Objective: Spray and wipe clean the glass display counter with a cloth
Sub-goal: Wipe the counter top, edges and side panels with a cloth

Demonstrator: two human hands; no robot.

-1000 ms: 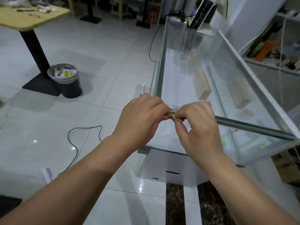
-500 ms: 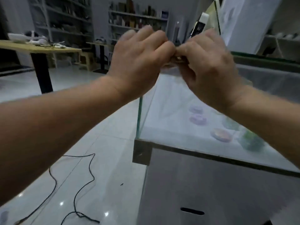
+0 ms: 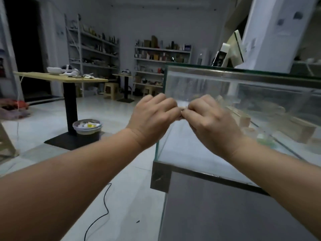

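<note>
The glass display counter (image 3: 199,84) fills the right half of the view, its near left corner edged in green glass. Both hands are raised in front of that corner, fingertips meeting. My left hand (image 3: 152,117) and my right hand (image 3: 210,122) each have curled fingers pinching a small pale item (image 3: 182,111) between them. It is too small and hidden to tell what it is. No spray bottle shows.
Wooden blocks (image 3: 241,115) lie inside the counter. A wooden table (image 3: 60,78) on a black pedestal stands at left with a full waste bin (image 3: 86,126) beside its base. A black cable (image 3: 102,211) trails on the tiled floor. Shelves line the back wall.
The view has risen from looking down on the counter to looking across the room. Both hands stay joined on the small item and now sit lower in the frame than half a second ago.
</note>
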